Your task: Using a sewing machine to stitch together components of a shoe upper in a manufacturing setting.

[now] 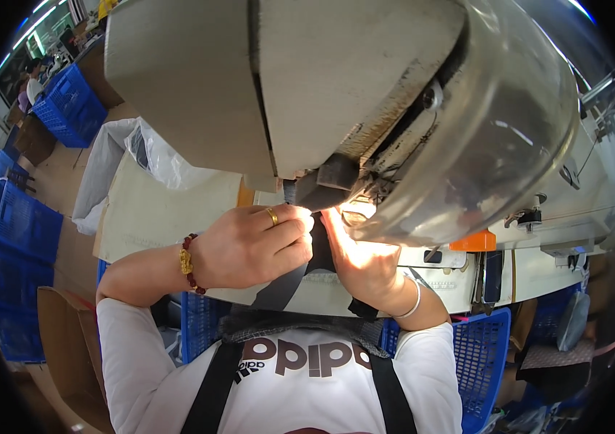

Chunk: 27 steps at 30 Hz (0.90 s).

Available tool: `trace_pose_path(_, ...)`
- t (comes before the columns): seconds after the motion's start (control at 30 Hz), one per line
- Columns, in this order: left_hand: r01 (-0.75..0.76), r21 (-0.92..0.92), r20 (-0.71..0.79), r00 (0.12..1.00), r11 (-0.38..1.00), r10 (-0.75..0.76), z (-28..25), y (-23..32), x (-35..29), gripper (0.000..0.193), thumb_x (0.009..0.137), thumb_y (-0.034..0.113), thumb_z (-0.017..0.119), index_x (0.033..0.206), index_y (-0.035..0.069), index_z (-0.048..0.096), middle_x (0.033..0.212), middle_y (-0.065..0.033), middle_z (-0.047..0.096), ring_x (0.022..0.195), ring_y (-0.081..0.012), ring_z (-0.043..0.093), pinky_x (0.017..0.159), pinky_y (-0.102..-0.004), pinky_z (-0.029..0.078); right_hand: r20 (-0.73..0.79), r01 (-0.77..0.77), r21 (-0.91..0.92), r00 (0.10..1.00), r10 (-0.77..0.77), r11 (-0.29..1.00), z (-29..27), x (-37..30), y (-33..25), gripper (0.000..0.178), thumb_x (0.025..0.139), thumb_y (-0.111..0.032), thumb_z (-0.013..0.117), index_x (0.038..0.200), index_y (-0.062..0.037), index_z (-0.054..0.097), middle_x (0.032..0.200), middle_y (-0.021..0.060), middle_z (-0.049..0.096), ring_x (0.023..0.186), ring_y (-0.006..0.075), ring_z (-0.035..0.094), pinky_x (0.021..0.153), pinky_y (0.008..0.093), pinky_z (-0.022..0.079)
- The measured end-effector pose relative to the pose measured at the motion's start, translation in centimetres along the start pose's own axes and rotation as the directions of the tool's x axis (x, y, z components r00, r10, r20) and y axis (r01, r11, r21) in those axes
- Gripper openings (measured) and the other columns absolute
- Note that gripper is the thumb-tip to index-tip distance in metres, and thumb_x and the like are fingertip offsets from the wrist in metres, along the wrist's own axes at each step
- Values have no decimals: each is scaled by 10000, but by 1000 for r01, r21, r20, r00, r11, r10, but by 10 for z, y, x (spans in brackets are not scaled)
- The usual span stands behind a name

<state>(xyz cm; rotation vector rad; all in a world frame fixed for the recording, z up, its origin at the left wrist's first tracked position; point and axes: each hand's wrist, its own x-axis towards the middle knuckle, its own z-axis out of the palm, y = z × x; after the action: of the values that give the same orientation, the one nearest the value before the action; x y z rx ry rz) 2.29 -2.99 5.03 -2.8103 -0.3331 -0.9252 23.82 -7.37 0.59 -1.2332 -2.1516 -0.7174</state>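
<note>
My left hand (257, 247), with a ring and a beaded bracelet, is closed in a pinch at the upper edge of a dark fabric piece (283, 289). The piece hangs toward me in grey and black parts; whether it is one layer or several, I cannot tell. Close beside it, my right hand (367, 267) holds the black part between the hands, its fingers reaching up under the sewing machine head (206, 87). Lamp light falls on that hand. The machine hides the right fingertips and the needle area.
A clear plastic guard (510, 145) bulges at the right of the machine. An orange block (472, 241) lies on the worktable (170, 220). Blue baskets (485, 362) stand below and at the left, near a cardboard box (69, 354). A white plastic bag (98, 166) hangs behind the table's left edge.
</note>
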Motion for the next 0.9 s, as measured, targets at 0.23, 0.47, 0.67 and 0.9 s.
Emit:
trace_pose_path(0.23, 39, 28, 18, 999, 999, -39, 6, -10, -1, 102, 765, 103, 660, 833, 85, 588, 937, -54, 615, 865, -172, 647, 684, -273, 568, -124, -18, -23, 992, 15, 1000, 15, 9, 2, 305, 837, -61, 675, 1135, -27, 729, 984, 140, 693, 825, 303, 648, 736, 391, 519)
trace_pose_path(0.47, 175, -71, -87, 980, 982, -181, 11, -15, -8, 187, 713, 44, 688, 874, 83, 600, 1008, -60, 659, 899, -198, 677, 723, -303, 563, 32, 4, 198, 999, -10, 980, -18, 19, 14, 376, 867, -111, 733, 1230, -37, 672, 1041, 124, 695, 857, 267, 664, 794, 381, 527)
trace_pose_path(0.67, 719, -488, 12, 573, 495, -820, 12, 15, -30, 182, 809, -15, 723, 949, 11, 609, 900, -129, 681, 826, -236, 691, 697, -326, 536, 119, 137, 356, 975, -190, 925, -89, 0, -21, 479, 780, -135, 712, 1205, 74, 638, 1159, 241, 632, 1056, 370, 646, 919, 389, 542)
trace_pose_path(0.9, 720, -601, 131, 516, 346, -847, 60, 38, -24, 236, 920, 156, 723, 1098, 9, 678, 926, -101, 713, 876, -161, 677, 779, -292, 525, 139, -46, -105, 989, 60, 993, -30, -28, -64, 557, 875, -125, 544, 1390, 82, 492, 1436, 292, 462, 1373, 403, 446, 1157, 509, 353)
